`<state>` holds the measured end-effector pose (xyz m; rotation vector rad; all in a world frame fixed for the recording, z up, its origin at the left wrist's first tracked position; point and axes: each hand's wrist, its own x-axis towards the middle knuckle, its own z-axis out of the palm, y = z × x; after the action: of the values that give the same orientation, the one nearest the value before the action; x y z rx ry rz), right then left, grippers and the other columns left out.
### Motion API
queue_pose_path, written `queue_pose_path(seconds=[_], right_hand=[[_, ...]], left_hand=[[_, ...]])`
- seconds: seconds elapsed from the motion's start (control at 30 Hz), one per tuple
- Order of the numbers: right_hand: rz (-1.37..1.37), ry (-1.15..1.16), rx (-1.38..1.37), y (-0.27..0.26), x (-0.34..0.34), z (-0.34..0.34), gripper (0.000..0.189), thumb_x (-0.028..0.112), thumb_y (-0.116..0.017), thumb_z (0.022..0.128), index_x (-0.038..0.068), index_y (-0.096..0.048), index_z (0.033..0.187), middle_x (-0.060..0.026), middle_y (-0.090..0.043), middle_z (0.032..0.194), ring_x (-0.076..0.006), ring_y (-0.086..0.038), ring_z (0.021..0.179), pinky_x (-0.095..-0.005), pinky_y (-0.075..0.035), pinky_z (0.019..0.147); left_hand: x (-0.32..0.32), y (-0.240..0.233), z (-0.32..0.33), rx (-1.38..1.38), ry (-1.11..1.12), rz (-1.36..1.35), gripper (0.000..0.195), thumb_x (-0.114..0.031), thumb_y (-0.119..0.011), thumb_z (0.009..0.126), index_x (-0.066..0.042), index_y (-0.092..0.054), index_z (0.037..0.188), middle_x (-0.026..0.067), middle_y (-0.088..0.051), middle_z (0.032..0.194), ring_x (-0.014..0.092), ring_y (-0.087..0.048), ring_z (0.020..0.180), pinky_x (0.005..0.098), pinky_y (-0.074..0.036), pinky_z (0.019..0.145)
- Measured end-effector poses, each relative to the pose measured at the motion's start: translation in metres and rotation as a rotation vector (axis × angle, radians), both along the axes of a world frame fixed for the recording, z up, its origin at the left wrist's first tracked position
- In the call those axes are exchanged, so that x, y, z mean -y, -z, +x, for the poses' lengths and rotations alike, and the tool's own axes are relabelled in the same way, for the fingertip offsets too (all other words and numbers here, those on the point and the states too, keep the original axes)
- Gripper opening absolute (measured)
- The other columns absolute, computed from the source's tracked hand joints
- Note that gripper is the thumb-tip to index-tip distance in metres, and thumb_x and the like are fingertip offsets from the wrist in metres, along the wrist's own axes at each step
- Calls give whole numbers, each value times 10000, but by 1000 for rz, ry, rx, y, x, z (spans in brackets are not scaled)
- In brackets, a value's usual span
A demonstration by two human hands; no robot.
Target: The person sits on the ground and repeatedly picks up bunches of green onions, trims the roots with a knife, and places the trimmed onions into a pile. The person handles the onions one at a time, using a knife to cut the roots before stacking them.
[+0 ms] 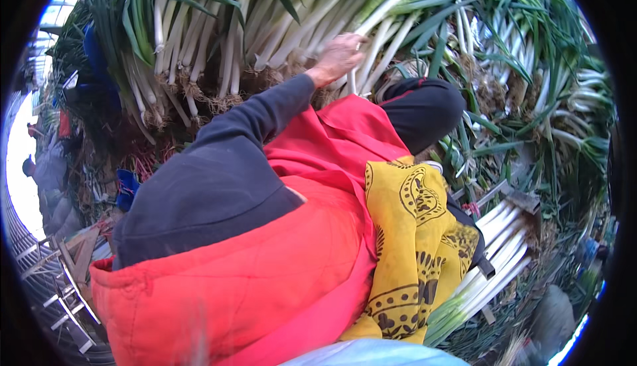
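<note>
My left hand (342, 56), bare and slightly blurred, reaches over a heap of leeks (308, 23) from a dark sleeve. Its fingers are bent at the white shaft of a thick leek (380, 13); whether they grip it is unclear. Around the hand, more leeks lie side by side, their green leaves towards the top and brown roots towards me. My right hand is out of view. On the right side of my body hangs a yellow patterned cloth (418, 246). Beside it, a bundle of leeks (497, 251) lies in a small metal frame (520, 199).
My bent knee (423, 112) in dark trousers is close to the heap. Further leeks (512, 43) and loose green leaves (562, 167) cover the right side. Metal racks (69, 311) stand at lower left, near a blue object (127, 187). Other people appear blurred at far left.
</note>
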<state>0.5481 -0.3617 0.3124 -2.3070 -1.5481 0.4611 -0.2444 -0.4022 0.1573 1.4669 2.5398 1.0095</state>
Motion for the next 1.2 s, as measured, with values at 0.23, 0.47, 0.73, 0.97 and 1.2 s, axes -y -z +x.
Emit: queue_pose_path(seconds=[0.23, 0.47, 0.73, 0.97, 1.2], right_hand=[[50, 83, -51, -53, -13, -34, 430, 278, -455, 957, 29, -456, 1308, -155, -570, 1187, -280, -564, 1053, -369, -420, 943], [75, 70, -203, -79, -24, -80, 393, 272, -466, 967, 32, -507, 1276, -127, -602, 1134, -250, -587, 1001, -357, -437, 923], [8, -182, -234, -64, -35, -126, 404, 261, -454, 987, 6, -468, 1299, -147, -613, 1045, -209, -602, 955, -309, -470, 868], [33, -378, -349, -68, -73, -207, 380, 220, -457, 984, -24, -486, 1274, -140, -580, 1113, -194, -584, 997, -310, -472, 887], [106, -812, -373, -29, -94, -367, 428, 157, -551, 918, -27, -437, 1287, -144, -553, 1206, -214, -552, 1083, -307, -430, 933]], left_hand=[[71, 80, -103, -37, -456, -382, 580, -300, -597, 773, -80, -429, 1283, 161, -477, 1256, 327, -482, 1166, 463, -411, 950], [74, 104, -120, 41, -250, -590, 831, -243, -590, 788, -340, -130, 1473, 235, -505, 1202, 411, -542, 1062, 495, -453, 911], [62, 47, -103, 214, 133, -641, 404, -140, -506, 857, -302, -513, 1227, 100, -581, 1112, 272, -643, 912, 364, -525, 807], [11, -78, -44, -413, 722, -17, 227, -176, -514, 899, -162, -579, 1116, 44, -631, 1079, 241, -652, 850, 315, -542, 695], [-82, -219, 132, 36, 820, 394, 302, -366, -430, 946, -162, -572, 1117, 52, -648, 881, 239, -648, 691, 375, -502, 631]])
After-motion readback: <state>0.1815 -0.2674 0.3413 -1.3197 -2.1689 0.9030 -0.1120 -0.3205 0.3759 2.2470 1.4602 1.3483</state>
